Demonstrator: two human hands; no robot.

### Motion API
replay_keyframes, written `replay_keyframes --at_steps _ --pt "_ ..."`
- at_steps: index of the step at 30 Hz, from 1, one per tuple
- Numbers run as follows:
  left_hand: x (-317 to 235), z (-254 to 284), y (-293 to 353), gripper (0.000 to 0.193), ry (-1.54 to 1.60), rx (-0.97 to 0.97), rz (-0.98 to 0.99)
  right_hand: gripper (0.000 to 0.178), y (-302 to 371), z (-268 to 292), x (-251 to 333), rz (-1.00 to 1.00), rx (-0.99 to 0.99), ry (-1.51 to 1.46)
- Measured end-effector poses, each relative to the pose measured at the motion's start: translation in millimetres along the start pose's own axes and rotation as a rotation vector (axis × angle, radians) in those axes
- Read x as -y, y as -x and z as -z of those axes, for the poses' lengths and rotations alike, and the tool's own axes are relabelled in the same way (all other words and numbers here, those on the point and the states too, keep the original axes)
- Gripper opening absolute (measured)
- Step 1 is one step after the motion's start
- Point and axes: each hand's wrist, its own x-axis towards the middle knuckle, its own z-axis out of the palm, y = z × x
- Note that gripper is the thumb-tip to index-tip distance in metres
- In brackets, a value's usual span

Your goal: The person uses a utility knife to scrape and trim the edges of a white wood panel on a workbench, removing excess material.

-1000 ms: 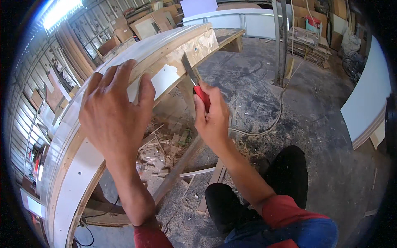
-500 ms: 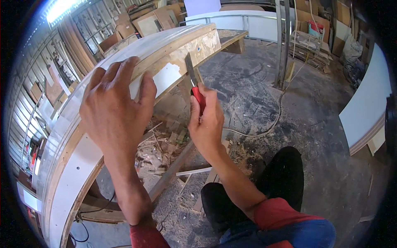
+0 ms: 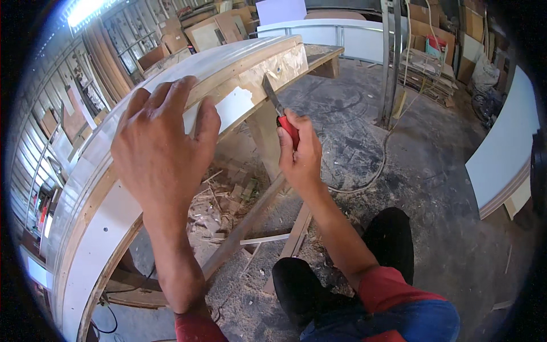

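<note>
Chisel [image 3: 280,113] now nearer curved panel [image 3: 114,228], wood scraps [image 3: 219,196] below

Brown cardboard boxes [image 3: 208,25] stacked at far wall.

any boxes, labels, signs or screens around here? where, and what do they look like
Cardboard boxes: stacked at the back, upper middle; flat brown rectangles.
More cardboard boxes: back right beside the metal post; brown, upright.
White blank board: top centre; plain rectangle.
No labels, signs or screens can be made out.
</note>
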Motion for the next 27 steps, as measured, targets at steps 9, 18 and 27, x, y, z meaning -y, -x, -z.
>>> replay_keyframes --at_steps 9,18,27 --pt "-4.7 -0.8 2.6 0.029 -0.014 0.008 0.008 0.033 -7.3 7.9 -7.2 0.061 0.077 0.109" --pt "-4.1 -4.1 2.4 0.029 0.0 -0.027 -0.011 0.026 6.6 -14.7 36.4 -0.125 -0.053 0.151" --pt "-0.8 -0.1 0.5 0.029 -0.006 -0.008 -0.001 0.026 17.2 -33.7 39.9 -0.386 -0.083 -0.258"
